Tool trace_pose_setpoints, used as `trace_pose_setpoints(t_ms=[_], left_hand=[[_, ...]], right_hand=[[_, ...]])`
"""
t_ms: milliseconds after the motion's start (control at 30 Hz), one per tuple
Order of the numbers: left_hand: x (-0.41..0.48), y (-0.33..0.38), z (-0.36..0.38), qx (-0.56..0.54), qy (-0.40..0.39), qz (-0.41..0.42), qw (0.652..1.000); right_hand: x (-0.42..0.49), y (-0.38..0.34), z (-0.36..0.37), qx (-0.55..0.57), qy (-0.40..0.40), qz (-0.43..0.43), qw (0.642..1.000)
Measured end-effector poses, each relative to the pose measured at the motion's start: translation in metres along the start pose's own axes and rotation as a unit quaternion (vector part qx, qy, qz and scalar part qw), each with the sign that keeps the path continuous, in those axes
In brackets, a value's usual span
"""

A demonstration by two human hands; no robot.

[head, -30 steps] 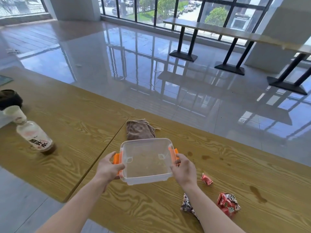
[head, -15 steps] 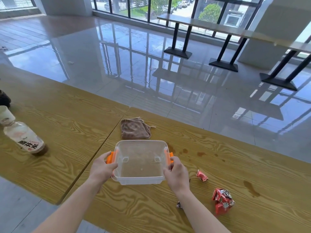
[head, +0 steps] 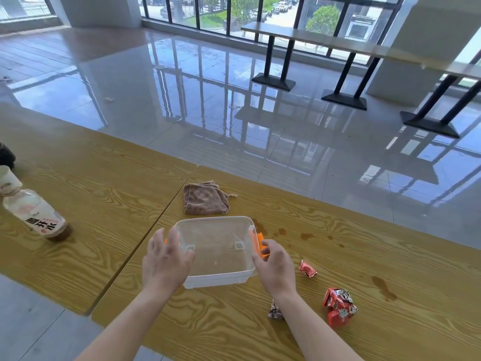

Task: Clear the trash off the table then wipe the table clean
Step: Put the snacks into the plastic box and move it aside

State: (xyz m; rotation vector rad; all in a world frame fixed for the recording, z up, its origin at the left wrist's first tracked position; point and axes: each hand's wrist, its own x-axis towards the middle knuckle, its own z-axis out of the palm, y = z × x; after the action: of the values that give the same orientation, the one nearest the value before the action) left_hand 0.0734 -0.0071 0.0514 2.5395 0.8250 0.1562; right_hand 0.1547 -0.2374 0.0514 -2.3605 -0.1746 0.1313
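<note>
The table point(head: 338, 269) is being viewed closely from head height, forward and downward, with windows point(head: 213, 11) being caught beyond.

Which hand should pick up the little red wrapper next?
Probably the right hand: the small red wrapper lies just beside it, right of the clear container. The left hand is on the container's other side.

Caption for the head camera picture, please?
Left hand and right hand beside a clear box on a stained wooden table, red wrappers and a brown cloth nearby.
</note>
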Motion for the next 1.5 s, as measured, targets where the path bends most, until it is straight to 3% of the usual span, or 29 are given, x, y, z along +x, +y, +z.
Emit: trace_pose_setpoints(t_ms=[167,300,433,533,600,700,833,933,1100,1500], left_hand=[[-0.024,0.047,0.004,0.032,0.022,0.170,0.985],[-0.054,0.089,0.018,-0.026,0.028,0.283,0.958],[-0.086,0.121,0.047,-0.042,0.017,0.364,0.930],[-0.110,0.134,0.081,-0.006,-0.035,0.408,0.912],[-0.123,0.140,0.107,0.033,-0.091,0.402,0.910],[-0.126,0.152,0.138,0.108,-0.157,0.316,0.930],[-0.116,0.162,0.161,0.131,-0.188,0.187,0.955],[-0.111,0.163,0.172,0.140,-0.212,0.149,0.956],[-0.103,0.161,0.179,0.146,-0.217,0.152,0.953],[-0.093,0.162,0.169,-0.043,-0.174,0.147,0.973]], right_hand=[[0.001,0.023,-0.029,0.008,0.034,0.004,0.999],[-0.001,0.065,-0.065,-0.016,0.037,0.022,0.999],[-0.010,0.121,-0.096,-0.116,0.012,0.029,0.993],[-0.017,0.157,-0.108,-0.183,-0.021,0.037,0.982],[-0.021,0.175,-0.112,-0.220,-0.047,0.038,0.974],[-0.023,0.194,-0.111,-0.237,-0.094,0.059,0.965],[-0.023,0.208,-0.105,-0.176,-0.120,0.078,0.974],[-0.022,0.213,-0.102,-0.159,-0.115,0.079,0.977],[-0.020,0.215,-0.102,-0.137,-0.110,0.083,0.981],[-0.024,0.203,-0.110,-0.106,-0.081,0.055,0.990]])
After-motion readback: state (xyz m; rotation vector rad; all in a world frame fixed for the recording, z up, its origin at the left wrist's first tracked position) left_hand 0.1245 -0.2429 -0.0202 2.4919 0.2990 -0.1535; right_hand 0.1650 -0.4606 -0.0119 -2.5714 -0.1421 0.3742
